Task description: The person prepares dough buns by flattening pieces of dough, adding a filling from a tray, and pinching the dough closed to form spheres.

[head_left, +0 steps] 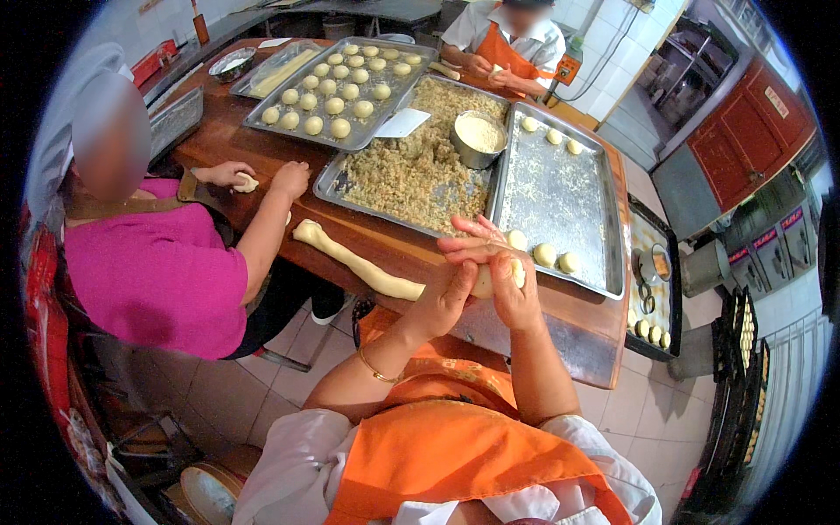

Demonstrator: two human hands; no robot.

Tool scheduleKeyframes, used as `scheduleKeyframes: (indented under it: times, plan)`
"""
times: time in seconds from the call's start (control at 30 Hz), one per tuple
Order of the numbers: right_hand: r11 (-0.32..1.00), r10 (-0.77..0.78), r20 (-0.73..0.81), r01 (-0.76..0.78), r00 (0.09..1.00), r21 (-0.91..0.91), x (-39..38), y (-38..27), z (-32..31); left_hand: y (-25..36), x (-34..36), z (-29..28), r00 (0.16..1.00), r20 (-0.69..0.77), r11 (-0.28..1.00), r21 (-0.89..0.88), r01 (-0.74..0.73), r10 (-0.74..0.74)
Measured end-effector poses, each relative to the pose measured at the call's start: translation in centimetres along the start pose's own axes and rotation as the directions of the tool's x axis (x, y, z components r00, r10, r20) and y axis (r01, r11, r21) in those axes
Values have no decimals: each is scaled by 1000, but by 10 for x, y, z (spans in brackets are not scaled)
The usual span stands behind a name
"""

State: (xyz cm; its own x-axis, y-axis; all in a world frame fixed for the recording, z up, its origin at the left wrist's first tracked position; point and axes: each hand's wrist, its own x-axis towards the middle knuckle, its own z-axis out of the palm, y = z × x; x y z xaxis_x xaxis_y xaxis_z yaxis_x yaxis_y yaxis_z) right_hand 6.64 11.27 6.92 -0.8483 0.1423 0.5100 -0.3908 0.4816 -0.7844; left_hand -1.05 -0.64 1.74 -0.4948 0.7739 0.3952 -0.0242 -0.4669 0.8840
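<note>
Over the table's near edge, my left hand (449, 296) and my right hand (518, 297) come together around a pale piece of dough (484, 282). The left fingers reach out past the dough while the right hand curls about it, so much of the piece is hidden. Just left of my left hand lies a long dough roll (363, 267) on the wood. Beyond my hands, a metal tray of crumbly brown filling (416, 166) holds a steel bowl (479, 136) of pale crumbs. On the tray (560, 201) to the right sit several round dough balls (545, 255).
A tray of dough balls (332, 92) stands at the far left, with a white scraper (402, 122) beside it. A person in a pink top (157, 271) handles dough at the left; another in an orange apron (503, 52) works across the table. Dark baking trays (652, 289) stand right.
</note>
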Motion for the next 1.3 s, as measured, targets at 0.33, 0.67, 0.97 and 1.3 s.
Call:
scheduleKeyframes:
  times: [0.33, 0.67, 0.97, 1.3]
  plan:
    - [999, -50, -160, 51, 986, 5, 9, -12, 18, 5, -7, -12, 991, 69, 993, 43, 109, -111]
    - [982, 16, -257, 33, 966, 185, 5, -6, 28, 5, -11, -9, 994, 70, 996, 39, 78, -81]
    - [975, 28, -47, -17, 998, 220, -8, 22, 5, 1, -6, 4, 998, 13, 993, 95, -70, 69]
    - [962, 70, -66, -50, 995, 270, -9, 29, 8, 2, -2, 5, 973, 6, 932, 286, -223, 231]
